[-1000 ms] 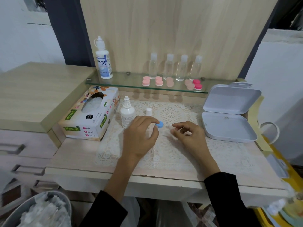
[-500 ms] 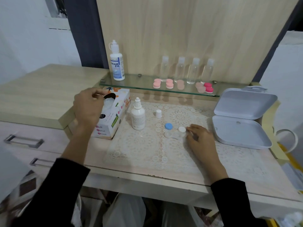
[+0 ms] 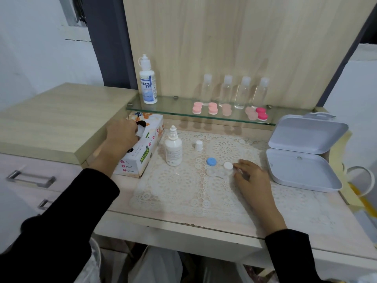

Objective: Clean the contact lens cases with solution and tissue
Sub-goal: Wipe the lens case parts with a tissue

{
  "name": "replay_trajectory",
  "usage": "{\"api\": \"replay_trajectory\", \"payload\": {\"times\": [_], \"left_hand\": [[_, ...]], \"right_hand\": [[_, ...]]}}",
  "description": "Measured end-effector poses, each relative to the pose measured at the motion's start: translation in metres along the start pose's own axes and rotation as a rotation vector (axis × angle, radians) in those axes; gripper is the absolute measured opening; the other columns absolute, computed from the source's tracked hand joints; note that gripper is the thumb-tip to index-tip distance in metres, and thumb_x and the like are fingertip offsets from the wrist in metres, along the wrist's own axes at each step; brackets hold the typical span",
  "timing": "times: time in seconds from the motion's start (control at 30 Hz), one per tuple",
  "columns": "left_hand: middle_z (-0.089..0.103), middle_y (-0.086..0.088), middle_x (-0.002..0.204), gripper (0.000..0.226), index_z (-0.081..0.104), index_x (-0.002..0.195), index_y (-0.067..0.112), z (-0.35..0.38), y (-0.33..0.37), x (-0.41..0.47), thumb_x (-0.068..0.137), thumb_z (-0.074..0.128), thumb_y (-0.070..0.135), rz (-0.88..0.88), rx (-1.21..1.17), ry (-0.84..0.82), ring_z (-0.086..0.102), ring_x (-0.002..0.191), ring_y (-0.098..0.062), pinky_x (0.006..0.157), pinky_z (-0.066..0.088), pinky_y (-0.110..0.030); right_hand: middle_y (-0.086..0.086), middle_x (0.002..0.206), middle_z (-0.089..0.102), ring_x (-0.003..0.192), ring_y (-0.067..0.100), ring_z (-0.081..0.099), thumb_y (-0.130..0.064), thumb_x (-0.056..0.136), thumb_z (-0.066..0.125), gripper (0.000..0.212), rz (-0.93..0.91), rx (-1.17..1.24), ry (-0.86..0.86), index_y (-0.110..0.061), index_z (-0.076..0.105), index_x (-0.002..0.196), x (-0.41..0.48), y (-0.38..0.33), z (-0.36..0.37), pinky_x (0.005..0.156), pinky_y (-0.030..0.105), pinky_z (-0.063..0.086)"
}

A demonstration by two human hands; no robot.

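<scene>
Open lens case (image 3: 216, 172), right hand (image 3: 253, 178) loosely curled beside it, left hand (image 3: 120, 137) seemingly pinching boxed tissue (image 3: 140, 132)

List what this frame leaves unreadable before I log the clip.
Head view throughout.
- Left hand: fingertips buried in the tissue box opening, so a grip on a tissue is unconfirmed.
- Small bottle: label print too small.
- Clear lens case: transparent against the lace mat; any solution inside is invisible.
- Bags under the table: cut off by the bottom edge.
</scene>
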State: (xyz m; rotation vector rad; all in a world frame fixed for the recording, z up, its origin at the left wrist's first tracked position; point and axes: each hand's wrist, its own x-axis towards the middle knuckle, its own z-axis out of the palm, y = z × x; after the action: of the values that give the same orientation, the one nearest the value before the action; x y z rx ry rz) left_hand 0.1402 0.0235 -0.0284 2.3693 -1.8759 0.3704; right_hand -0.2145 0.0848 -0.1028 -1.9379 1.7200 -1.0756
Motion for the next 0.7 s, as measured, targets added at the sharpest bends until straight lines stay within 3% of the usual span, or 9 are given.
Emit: {"api": "replay_trajectory", "payload": {"times": [0.17, 0.43, 0.6, 0.7], "left_hand": [[0.064, -0.010, 0.100, 0.020, 0.069, 0.104, 0.017, 0.003, 0.000, 0.001, 0.086, 0.062, 0.023, -0.012, -0.042, -0.004, 0.059, 0.095, -0.031, 0.073, 0.048, -0.035], [0.066, -0.014, 0.091, 0.018, 0.065, 0.095, 0.013, 0.002, 0.000, -0.010, 0.091, 0.048, 0.018, -0.034, -0.301, 0.277, 0.058, 0.084, -0.033, 0.070, 0.046, -0.039], [0.066, -0.018, 0.096, 0.019, 0.062, 0.107, 0.012, -0.002, 0.000, -0.015, 0.096, 0.046, 0.017, -0.065, -0.410, 0.343, 0.058, 0.090, -0.036, 0.081, 0.044, -0.044], [0.065, -0.021, 0.096, 0.022, 0.058, 0.112, 0.010, -0.005, 0.001, -0.016, 0.099, 0.042, 0.017, -0.073, -0.431, 0.336, 0.058, 0.089, -0.038, 0.080, 0.044, -0.045]], "right_hand": [[0.007, 0.134, 0.058, 0.124, 0.022, 0.052, -0.011, 0.091, 0.059, 0.029, 0.009, 0.008, -0.006, -0.009, 0.069, 0.118, 0.000, 0.000, 0.000, 0.106, 0.039, 0.042], [0.008, 0.134, 0.059, 0.124, 0.022, 0.052, -0.012, 0.091, 0.059, 0.028, 0.018, 0.017, -0.009, -0.010, 0.070, 0.117, 0.000, 0.000, 0.000, 0.105, 0.042, 0.043], [0.007, 0.134, 0.058, 0.125, 0.023, 0.051, -0.013, 0.091, 0.058, 0.029, 0.022, 0.030, -0.012, -0.011, 0.069, 0.117, -0.001, 0.001, 0.001, 0.106, 0.043, 0.042], [0.007, 0.135, 0.057, 0.126, 0.022, 0.050, -0.014, 0.091, 0.058, 0.029, 0.023, 0.024, -0.015, -0.012, 0.069, 0.118, 0.000, 0.002, 0.001, 0.106, 0.041, 0.042]]}}
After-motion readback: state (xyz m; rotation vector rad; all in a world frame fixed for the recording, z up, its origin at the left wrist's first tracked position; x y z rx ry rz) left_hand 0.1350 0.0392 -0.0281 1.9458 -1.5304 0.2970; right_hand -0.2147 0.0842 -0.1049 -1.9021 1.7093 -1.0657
